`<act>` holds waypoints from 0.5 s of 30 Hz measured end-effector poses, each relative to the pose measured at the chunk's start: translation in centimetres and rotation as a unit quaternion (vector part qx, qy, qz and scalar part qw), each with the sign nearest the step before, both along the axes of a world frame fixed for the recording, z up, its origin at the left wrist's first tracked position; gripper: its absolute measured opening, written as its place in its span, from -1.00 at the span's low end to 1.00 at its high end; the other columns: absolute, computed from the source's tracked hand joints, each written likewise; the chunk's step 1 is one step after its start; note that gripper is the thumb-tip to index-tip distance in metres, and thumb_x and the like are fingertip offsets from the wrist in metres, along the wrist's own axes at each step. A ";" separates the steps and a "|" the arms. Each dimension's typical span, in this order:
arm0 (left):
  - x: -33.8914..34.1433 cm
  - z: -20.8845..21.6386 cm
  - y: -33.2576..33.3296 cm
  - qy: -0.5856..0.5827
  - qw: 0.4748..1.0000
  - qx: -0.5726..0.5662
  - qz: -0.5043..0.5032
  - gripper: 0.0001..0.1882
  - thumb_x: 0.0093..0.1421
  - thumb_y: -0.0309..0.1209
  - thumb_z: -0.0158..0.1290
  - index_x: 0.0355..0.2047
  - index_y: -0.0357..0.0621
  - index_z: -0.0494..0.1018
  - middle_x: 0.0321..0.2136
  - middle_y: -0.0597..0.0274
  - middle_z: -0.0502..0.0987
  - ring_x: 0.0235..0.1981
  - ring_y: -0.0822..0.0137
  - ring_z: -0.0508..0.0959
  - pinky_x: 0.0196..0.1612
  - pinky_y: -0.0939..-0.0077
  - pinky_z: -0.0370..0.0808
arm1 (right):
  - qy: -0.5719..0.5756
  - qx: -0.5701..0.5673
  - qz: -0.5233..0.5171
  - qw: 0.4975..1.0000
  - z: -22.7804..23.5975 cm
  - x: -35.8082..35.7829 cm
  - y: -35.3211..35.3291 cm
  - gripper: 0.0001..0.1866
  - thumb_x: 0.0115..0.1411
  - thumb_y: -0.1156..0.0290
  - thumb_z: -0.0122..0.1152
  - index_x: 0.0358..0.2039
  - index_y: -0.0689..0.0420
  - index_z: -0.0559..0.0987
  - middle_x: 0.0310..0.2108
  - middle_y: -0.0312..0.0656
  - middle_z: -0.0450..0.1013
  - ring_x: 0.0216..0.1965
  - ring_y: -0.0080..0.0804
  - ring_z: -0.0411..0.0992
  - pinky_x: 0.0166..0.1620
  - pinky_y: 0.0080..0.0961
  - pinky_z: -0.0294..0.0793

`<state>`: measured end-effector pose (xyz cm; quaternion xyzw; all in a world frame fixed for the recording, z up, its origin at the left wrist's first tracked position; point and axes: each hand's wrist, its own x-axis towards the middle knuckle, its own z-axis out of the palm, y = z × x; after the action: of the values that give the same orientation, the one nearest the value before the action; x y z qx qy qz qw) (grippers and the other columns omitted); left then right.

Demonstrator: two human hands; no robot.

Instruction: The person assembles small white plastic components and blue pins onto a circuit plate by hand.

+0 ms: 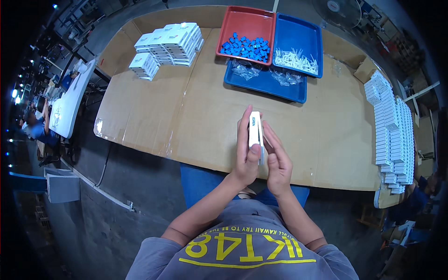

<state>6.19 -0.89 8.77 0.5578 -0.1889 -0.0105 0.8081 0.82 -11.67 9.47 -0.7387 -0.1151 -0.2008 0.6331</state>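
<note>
A slim white box [254, 129] stands on edge between my hands, above the near middle of the table. My left hand [243, 156] is closed on it, with the fingers along its left side and the thumb on its near edge. Along the right side, what looks like a panel or flap stands slightly away from the box. My right hand [280, 169] lies flat alongside, fingers stretched out and thumb raised; its fingertips are close against the box, but whether they press on it I cannot tell.
Stacked white boxes [170, 42] stand at the far left, and more white boxes [394, 135] are piled along the right edge. At the back, a red tray [247, 23] holds small blue pieces, a blue tray [298, 35] white sticks. Another blue tray [266, 88] below holds clear plastic bags.
</note>
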 end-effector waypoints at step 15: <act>-2.8 -0.7 1.1 -0.165 0.968 0.133 0.134 0.02 0.31 0.20 -0.02 0.43 -0.47 0.05 0.18 -0.28 0.29 0.19 -0.10 0.41 0.25 0.07 0.38 | 0.227 0.281 0.027 0.932 2.4 -1.9 2.2 -0.43 0.42 0.43 0.23 0.35 0.40 0.35 0.26 0.05 0.44 0.31 -0.31 0.40 0.33 -0.40 0.39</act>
<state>3.38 0.18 8.08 0.6746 -0.2403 0.1650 0.6782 -1.11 -9.46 11.91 -0.5534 0.0730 -0.0343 0.8290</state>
